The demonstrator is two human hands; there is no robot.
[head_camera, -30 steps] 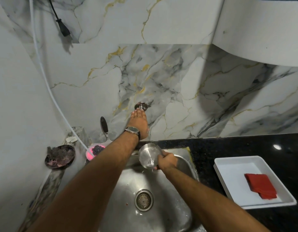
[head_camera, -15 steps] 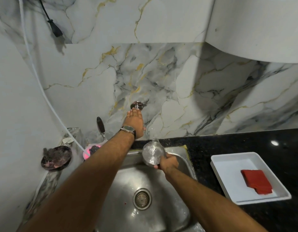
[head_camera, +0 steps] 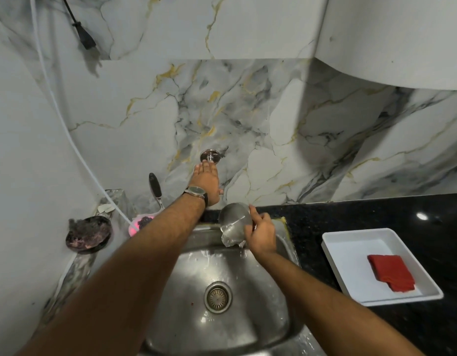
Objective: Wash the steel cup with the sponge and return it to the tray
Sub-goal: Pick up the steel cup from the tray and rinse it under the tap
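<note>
My right hand [head_camera: 261,233] grips the steel cup [head_camera: 234,217] over the back of the steel sink [head_camera: 171,304]. The cup is tipped with its mouth toward me, and water spills from it into the basin. My left hand [head_camera: 205,185], with a watch on the wrist, reaches up to the tap below its wall fitting [head_camera: 209,155]; the tap itself is hidden under the hand. The white tray [head_camera: 350,253] sits on the black counter to the right, with a red sponge [head_camera: 390,276] lying flat in it.
A dark dish with a scrubber [head_camera: 88,233] and a pink soap dish [head_camera: 140,223] stand on the ledge left of the sink. A black-handled utensil [head_camera: 155,188] leans on the wall. A white hose [head_camera: 68,124] runs down the left wall. The drain [head_camera: 218,296] lies mid-basin.
My right hand has tipped the cup further and water now pours out of it. The left hand stays on the tap.
</note>
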